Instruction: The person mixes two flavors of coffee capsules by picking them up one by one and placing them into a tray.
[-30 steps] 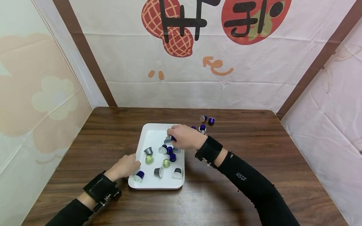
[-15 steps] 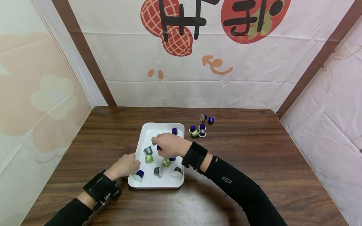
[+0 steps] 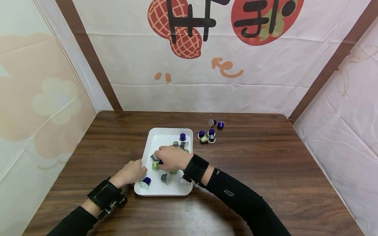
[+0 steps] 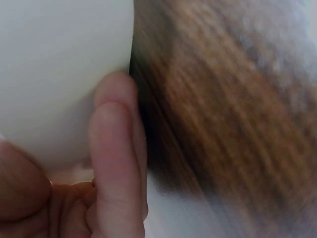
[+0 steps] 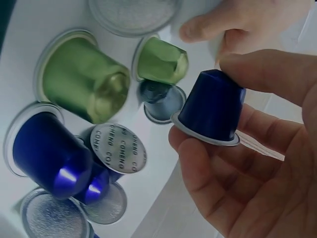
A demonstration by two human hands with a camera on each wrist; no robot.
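My right hand is over the middle of a white tray, pinching a dark blue coffee capsule between thumb and fingers. In the right wrist view, this capsule is held rim down, above the tray floor. My left hand grips the tray's left edge; in the left wrist view its fingers lie against the tray's side. Green capsules, blue capsules and grey ones lie scattered in the tray. Some are hidden behind my right hand in the head view.
Beyond the tray's far right corner, several loose capsules lie on the wooden table: a close cluster and a pair farther back, including a blue capsule. A printed cloth wall rises behind the table's far edge.
My right hand has moved left and nearer across the tray with the blue capsule in its fingers, uncovering capsules at the tray's far right. My left hand stays on the tray edge.
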